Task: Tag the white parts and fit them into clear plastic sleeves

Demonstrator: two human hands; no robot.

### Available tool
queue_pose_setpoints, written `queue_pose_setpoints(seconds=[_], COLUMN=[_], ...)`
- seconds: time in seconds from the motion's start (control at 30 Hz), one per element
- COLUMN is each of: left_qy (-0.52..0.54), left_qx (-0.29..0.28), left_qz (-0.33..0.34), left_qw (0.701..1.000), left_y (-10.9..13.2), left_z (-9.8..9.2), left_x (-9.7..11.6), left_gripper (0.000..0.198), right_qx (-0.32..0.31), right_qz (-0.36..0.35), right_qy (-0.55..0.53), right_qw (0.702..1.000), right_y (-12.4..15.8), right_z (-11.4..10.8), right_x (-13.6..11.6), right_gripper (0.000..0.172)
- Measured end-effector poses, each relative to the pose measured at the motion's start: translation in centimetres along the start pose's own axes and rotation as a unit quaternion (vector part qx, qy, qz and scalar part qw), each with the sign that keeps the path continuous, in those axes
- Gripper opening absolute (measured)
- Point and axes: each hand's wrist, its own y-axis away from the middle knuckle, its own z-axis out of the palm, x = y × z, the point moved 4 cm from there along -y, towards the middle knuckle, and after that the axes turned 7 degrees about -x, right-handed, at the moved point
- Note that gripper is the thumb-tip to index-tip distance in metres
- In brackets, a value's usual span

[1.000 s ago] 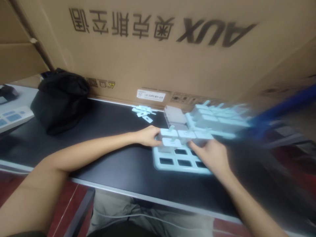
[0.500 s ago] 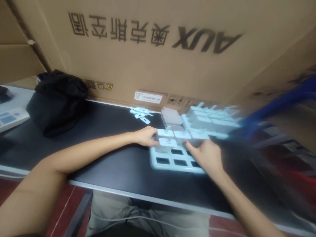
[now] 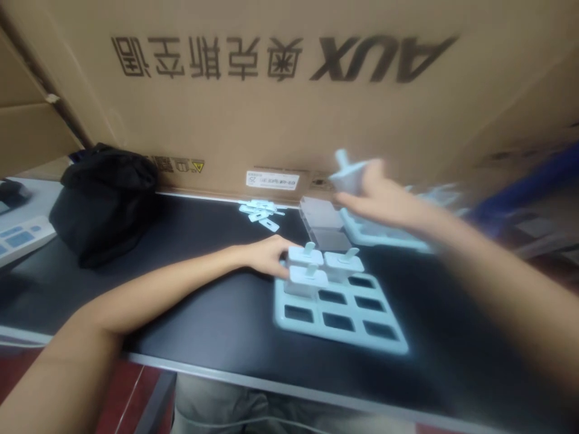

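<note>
A pale blue popsicle mold tray (image 3: pixel 341 307) with rectangular openings lies on the black table. Three popsicle molds with stick lids stand in its back left part, among them a front one (image 3: pixel 309 278) and a right one (image 3: pixel 344 263). My left hand (image 3: pixel 269 256) is closed on the back left popsicle mold (image 3: pixel 306 255), thumb and finger at its left side. Raised above the far side of the table, my right hand (image 3: pixel 377 191) holds another popsicle mold (image 3: pixel 350 178), its stick pointing up. Motion blurs this hand, and its far fingers are hidden.
Behind stands a big cardboard box (image 3: pixel 217 120). Several pale blue stick lids (image 3: pixel 262 211) lie in a pile near it, left of a clear plastic box (image 3: pixel 323 220). A second tray (image 3: pixel 384 236) is partly behind my right arm. At left sits a black bag (image 3: pixel 104 205).
My right hand has lifted a popsicle mold out of the front tray and moved up and back with it. My left hand stays by the molds at the tray's left.
</note>
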Motion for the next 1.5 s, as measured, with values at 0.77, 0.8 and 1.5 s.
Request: queue_pose_setpoints(seconds=[0.77,0.8,1.5], left_qy=[-0.008,-0.007,0.0], left_qx=[-0.007,-0.008,-0.005], left_qz=[0.015,0.012,0.006], left_qw=[1.0,1.0,1.0], left_y=[-0.2,-0.2,-0.4], left_z=[0.6,0.6,0.5], left_x=[0.0,0.0,0.3], left_gripper=[0.025,0.025,0.026], right_qx=[-0.072,-0.075,-0.219], right_qz=[-0.104,-0.106,-0.122], right_qy=[0.346,0.351,0.295], right_qw=[0.93,0.927,0.922], right_y=[-7.3,-7.1,-8.1], right_z=[5.2,5.0,8.1], right_x=[-9.6,-9.7,-7.8], right_gripper=[0.07,0.069,0.064])
